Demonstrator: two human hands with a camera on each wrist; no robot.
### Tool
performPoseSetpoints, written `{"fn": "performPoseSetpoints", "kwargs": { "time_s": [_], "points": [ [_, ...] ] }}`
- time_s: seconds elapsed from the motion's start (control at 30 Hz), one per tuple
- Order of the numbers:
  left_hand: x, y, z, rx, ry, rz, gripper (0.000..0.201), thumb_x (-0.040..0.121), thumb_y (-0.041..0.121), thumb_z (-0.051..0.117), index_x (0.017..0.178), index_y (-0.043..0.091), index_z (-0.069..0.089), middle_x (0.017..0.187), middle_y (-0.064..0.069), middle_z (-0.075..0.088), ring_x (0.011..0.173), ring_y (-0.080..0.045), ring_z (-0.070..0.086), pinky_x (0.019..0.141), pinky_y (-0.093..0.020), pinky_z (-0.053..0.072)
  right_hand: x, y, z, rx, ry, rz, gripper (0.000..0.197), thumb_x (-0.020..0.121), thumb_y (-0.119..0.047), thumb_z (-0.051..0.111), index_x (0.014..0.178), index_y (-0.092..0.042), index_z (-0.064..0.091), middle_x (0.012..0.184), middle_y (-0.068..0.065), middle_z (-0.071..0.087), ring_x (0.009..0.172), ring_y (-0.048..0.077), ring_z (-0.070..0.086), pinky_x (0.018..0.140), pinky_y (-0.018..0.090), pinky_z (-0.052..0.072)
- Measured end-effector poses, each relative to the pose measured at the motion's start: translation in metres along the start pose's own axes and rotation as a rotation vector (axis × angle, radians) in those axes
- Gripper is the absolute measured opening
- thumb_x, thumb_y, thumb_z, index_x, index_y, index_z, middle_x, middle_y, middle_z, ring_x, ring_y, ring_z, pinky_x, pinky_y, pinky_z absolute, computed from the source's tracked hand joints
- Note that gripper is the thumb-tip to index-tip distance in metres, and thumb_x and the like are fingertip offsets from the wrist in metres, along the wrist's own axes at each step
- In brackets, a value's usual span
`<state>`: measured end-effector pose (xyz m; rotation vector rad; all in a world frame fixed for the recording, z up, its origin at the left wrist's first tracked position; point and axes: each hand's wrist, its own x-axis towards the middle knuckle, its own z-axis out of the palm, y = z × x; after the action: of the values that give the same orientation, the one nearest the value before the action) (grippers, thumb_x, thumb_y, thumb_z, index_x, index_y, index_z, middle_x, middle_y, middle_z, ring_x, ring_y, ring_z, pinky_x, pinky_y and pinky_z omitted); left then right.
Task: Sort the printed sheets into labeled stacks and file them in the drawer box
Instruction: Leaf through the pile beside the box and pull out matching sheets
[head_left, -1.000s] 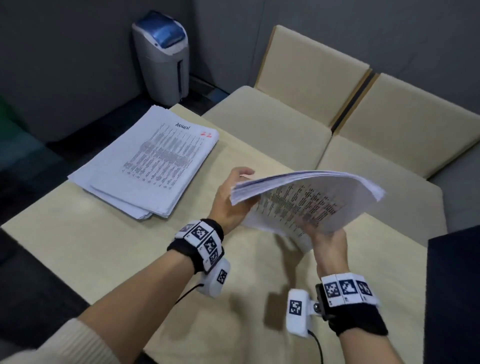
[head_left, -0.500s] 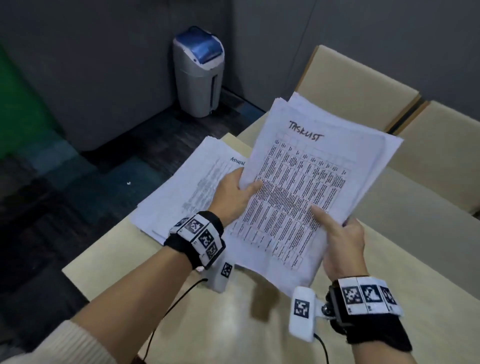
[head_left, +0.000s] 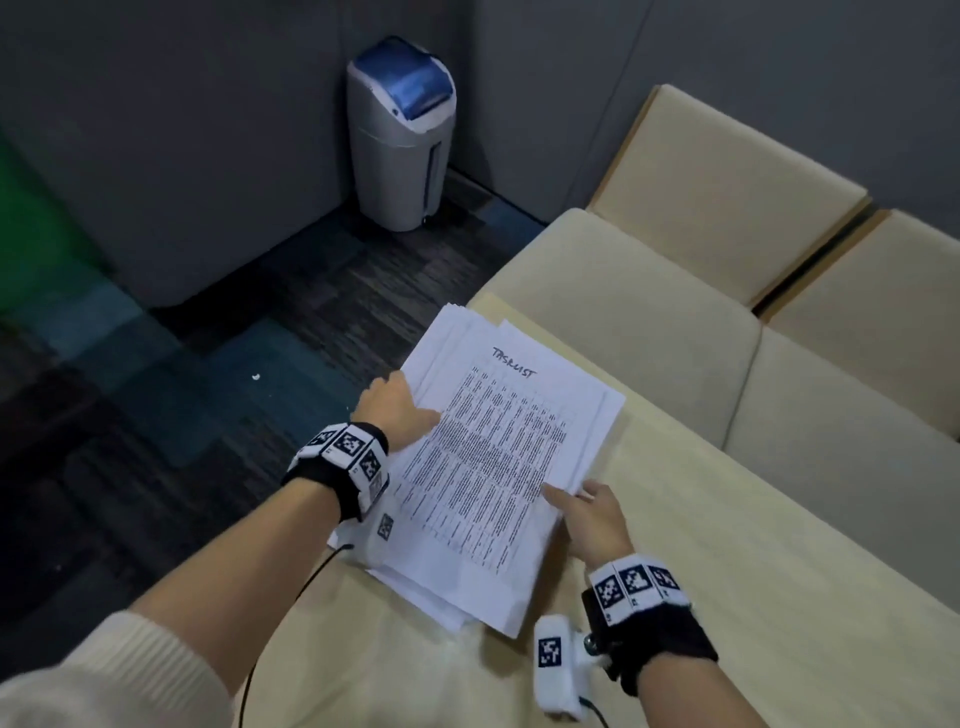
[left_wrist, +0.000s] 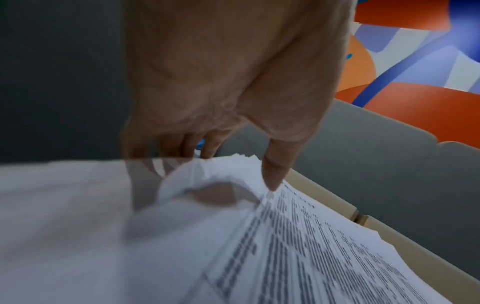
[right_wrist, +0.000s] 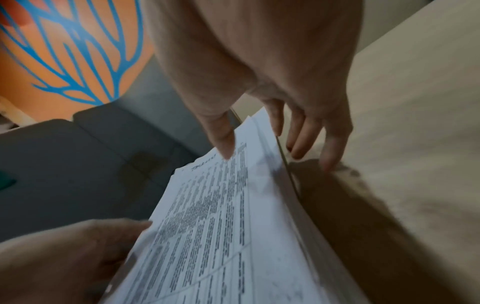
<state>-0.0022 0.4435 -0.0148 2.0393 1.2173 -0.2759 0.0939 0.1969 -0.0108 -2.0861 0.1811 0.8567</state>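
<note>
A thick stack of printed sheets (head_left: 498, 457), handwritten "TASKLIST" on top, lies slanted over a second paper stack (head_left: 441, 332) at the table's far left corner. My left hand (head_left: 415, 410) grips its left edge, thumb (left_wrist: 272, 170) on top and fingers beneath the paper. My right hand (head_left: 576, 501) holds the right edge near the front, thumb (right_wrist: 223, 139) on the top sheet and fingers (right_wrist: 306, 133) down beside and under the edge. The lower stack's label is hidden. No drawer box is in view.
The beige table (head_left: 727, 597) stretches to the right and front of the papers. Beige padded seats (head_left: 623, 291) stand right behind the table. A grey bin with a blue lid (head_left: 402, 132) sits in the wall corner on the dark floor.
The TASKLIST stack was held up in the air in both hands; it has now come down flat onto the other stack at the table's corner. Both hands still hold it.
</note>
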Motion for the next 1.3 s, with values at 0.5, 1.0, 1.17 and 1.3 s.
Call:
{"fn": "performPoseSetpoints", "kwargs": {
  "time_s": [0.5,1.0,1.17,1.3],
  "points": [
    [-0.064,0.071,0.11,0.093,-0.135,0.281,0.072,0.073,0.059,0.059,0.129,0.014,0.051,0.119,-0.006,0.064,0.107,-0.028,0.06,0.092,-0.04,0.051,-0.003,0.073,-0.089,0.246,0.086,0.025,0.072,0.069,-0.036,0.086,0.131,-0.019,0.053,0.129,0.001,0.064,0.116,0.023,0.06,0.105,0.046,0.045],
    [-0.274,0.207,0.359,0.0,-0.356,0.449,0.111,0.059,0.075,0.061,0.149,0.02,0.028,0.143,-0.007,0.05,0.122,-0.029,0.055,0.1,-0.045,0.049,-0.044,0.281,-0.361,0.248,0.371,0.098,0.091,0.083,-0.034,0.076,0.154,-0.015,0.021,0.159,0.008,0.029,0.142,0.031,0.034,0.116,0.046,0.03],
    [-0.324,0.231,0.412,-0.021,-0.403,0.471,0.107,0.061,0.07,0.059,0.149,0.018,0.028,0.142,-0.006,0.052,0.122,-0.028,0.056,0.1,-0.045,0.048,-0.058,0.331,-0.428,0.194,0.505,0.149,0.052,0.086,-0.024,0.074,0.13,-0.01,0.049,0.122,0.007,0.062,0.1,0.024,0.057,0.089,0.031,0.043],
    [-0.335,0.246,0.431,0.005,-0.399,0.497,0.103,0.066,0.069,0.059,0.15,0.019,0.027,0.141,-0.006,0.051,0.122,-0.028,0.054,0.1,-0.044,0.047,-0.052,0.349,-0.455,0.15,0.59,0.158,0.026,0.081,-0.029,0.077,0.1,-0.017,0.064,0.102,0.003,0.07,0.088,0.021,0.064,0.082,0.032,0.05]
  ]
}}
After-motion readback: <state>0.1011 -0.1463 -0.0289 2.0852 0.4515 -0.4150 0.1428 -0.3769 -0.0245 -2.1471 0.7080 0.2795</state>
